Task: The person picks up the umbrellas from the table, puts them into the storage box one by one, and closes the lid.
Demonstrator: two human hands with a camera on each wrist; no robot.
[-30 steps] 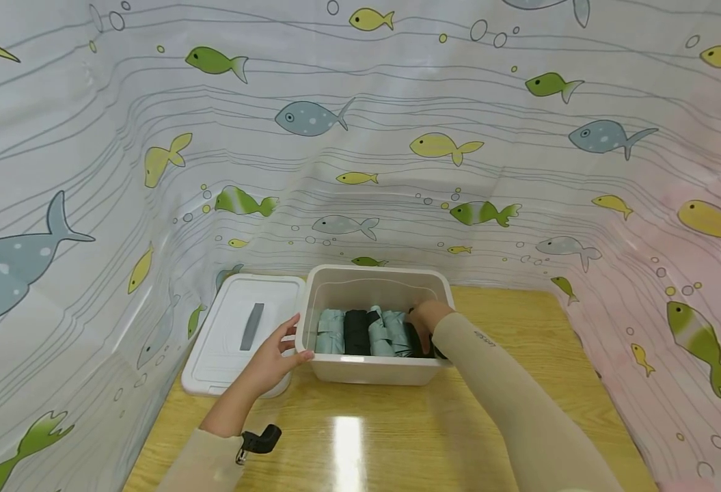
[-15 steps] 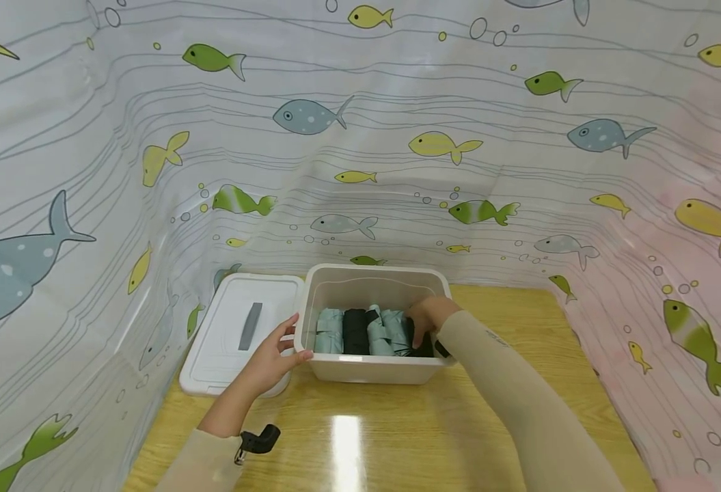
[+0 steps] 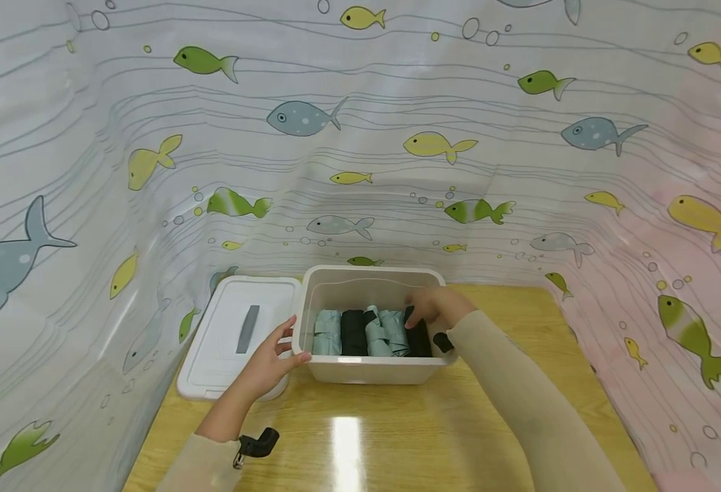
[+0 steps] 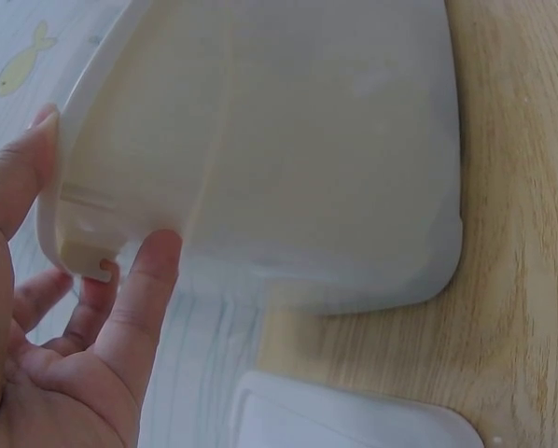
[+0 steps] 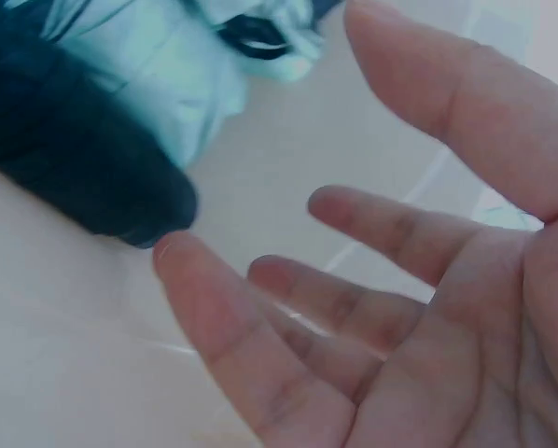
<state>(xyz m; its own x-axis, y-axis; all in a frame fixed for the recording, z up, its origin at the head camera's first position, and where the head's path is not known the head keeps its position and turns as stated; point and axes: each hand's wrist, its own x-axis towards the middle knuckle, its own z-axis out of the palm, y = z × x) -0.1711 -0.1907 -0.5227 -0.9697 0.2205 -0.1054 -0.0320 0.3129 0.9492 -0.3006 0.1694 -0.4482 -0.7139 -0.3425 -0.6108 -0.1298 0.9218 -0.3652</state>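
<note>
A whitish plastic storage box (image 3: 366, 372) holds a row of rolled cloth bundles. From the left these are a light blue roll (image 3: 327, 333), a black roll (image 3: 354, 333), two light blue rolls (image 3: 393, 331) and a black roll (image 3: 419, 340) at the right end. My left hand (image 3: 269, 363) grips the box's left front corner; the left wrist view shows thumb and fingers around its rim (image 4: 74, 131). Inside the box's right side, my right hand (image 3: 439, 305) is over the rightmost black roll. Its fingers are spread and hold nothing, one fingertip beside the dark roll's end (image 5: 158, 201).
A white lid (image 3: 221, 348) with a grey handle lies left of the box on the wooden table (image 3: 397, 437). A fish-patterned curtain (image 3: 372, 205) surrounds the table at the back and both sides. Black straps with small devices (image 3: 258, 444) sit on the wrists.
My right hand has lifted away from the rightmost black roll and drawn slightly back, so more of that roll shows. My left hand stays on the box corner.
</note>
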